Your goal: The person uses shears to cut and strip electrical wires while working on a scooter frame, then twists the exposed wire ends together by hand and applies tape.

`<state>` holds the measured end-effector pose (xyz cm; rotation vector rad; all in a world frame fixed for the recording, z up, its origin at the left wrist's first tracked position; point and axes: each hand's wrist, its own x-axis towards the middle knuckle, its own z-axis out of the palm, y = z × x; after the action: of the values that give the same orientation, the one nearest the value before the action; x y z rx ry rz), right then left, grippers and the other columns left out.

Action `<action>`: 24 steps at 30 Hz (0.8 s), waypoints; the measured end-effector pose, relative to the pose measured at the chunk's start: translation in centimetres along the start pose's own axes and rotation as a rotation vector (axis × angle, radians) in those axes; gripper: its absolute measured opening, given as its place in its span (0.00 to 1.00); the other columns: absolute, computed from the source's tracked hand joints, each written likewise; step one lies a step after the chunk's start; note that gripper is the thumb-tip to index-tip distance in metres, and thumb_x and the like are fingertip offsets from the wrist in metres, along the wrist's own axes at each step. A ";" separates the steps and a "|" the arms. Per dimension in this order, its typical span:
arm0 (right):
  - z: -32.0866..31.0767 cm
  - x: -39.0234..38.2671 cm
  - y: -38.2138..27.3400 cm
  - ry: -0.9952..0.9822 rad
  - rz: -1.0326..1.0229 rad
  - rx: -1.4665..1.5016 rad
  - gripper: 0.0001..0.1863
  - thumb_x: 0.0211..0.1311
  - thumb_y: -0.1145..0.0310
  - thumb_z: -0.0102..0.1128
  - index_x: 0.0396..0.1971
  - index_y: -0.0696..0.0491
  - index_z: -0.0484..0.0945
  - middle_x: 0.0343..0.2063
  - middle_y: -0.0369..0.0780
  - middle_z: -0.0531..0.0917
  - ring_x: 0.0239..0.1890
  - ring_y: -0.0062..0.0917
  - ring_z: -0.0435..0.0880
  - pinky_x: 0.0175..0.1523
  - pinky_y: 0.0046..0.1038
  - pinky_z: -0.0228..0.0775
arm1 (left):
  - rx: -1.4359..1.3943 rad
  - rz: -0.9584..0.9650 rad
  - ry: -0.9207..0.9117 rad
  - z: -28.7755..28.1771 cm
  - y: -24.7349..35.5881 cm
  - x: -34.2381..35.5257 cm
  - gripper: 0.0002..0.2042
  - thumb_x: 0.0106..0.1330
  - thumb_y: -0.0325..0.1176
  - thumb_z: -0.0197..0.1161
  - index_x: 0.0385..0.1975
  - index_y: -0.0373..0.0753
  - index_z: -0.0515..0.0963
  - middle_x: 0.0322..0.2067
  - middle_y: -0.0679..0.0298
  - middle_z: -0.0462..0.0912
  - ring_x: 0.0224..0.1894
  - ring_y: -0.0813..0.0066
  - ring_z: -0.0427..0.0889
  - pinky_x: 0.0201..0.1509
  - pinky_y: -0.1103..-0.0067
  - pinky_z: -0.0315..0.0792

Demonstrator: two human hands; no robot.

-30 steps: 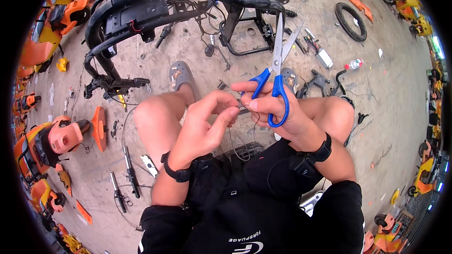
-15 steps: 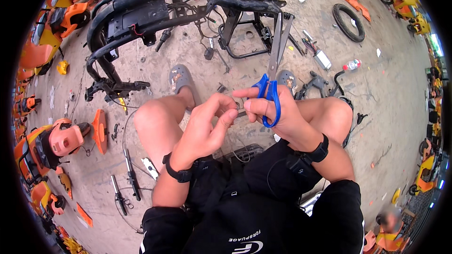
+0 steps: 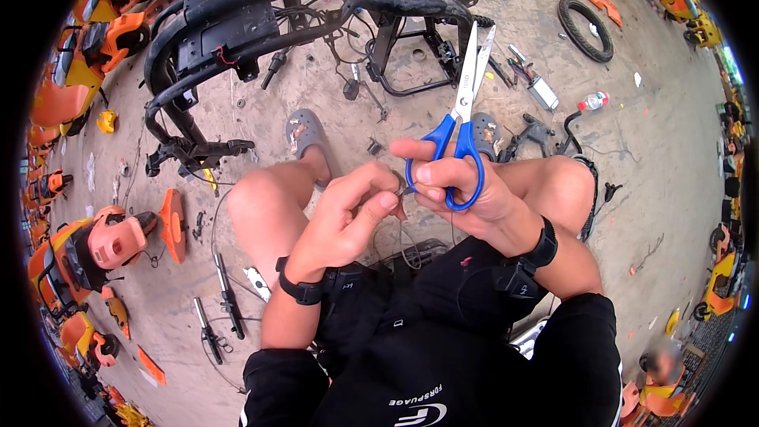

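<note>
My right hand (image 3: pixel 466 198) holds blue-handled scissors (image 3: pixel 466 91) upright, slightly open, with the blades pointing toward the black frame. Its thumb and fingers are also close around thin dark wire (image 3: pixel 409 243). My left hand (image 3: pixel 356 213) is beside it, thumb and fingers curled in a pinch on the wire, its tips nearly touching my right fingertips. The exact point they grip is small and partly hidden. The wire hangs below both hands between my bare knees, over my black shorts.
A black tubular vehicle frame (image 3: pixel 269 0) lies in front of me, beside a loose tire (image 3: pixel 585 30), controller box (image 3: pixel 542 95), bottle (image 3: pixel 592 101) and parts. Two shock absorbers (image 3: pixel 226 296) lie at left. Orange and yellow scooters (image 3: pixel 111 245) line both sides; a blurred person (image 3: pixel 662 362) is at lower right.
The scissors swung slightly upright and back, with their handle loops turning. My left fingers shifted a little at the wire. The person at lower right came into view.
</note>
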<state>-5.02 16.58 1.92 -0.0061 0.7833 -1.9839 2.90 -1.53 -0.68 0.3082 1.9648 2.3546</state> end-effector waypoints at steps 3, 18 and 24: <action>-0.6 0.0 0.1 -0.034 -0.005 0.043 0.21 0.55 0.73 0.60 0.51 0.61 0.76 0.20 0.31 0.75 0.22 0.12 0.70 0.28 0.17 0.60 | -0.107 0.020 -0.032 -0.1 -0.2 -0.1 0.09 0.71 0.32 0.53 0.35 0.31 0.70 0.30 0.63 0.74 0.34 0.73 0.78 0.38 0.78 0.74; -2.7 0.6 -0.5 -0.374 -0.096 0.325 0.18 0.61 0.71 0.53 0.52 0.47 0.77 0.25 0.33 0.83 0.10 0.14 0.60 0.22 0.21 0.56 | 0.300 -0.139 0.155 0.6 -0.4 0.7 0.06 0.68 0.26 0.54 0.28 0.33 0.69 0.21 0.69 0.75 0.24 0.84 0.74 0.28 0.83 0.71; -1.2 1.2 -1.3 0.034 -0.284 0.059 0.15 0.58 0.69 0.55 0.45 0.54 0.80 0.36 0.44 0.85 0.15 0.17 0.66 0.26 0.21 0.63 | 0.371 -0.088 0.213 0.5 -0.3 0.5 0.06 0.65 0.25 0.56 0.27 0.32 0.71 0.19 0.68 0.75 0.23 0.85 0.74 0.28 0.85 0.68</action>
<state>-7.12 16.65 1.30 -0.0517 0.7794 -2.2803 2.53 -0.89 -0.84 -0.0165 2.4564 2.0328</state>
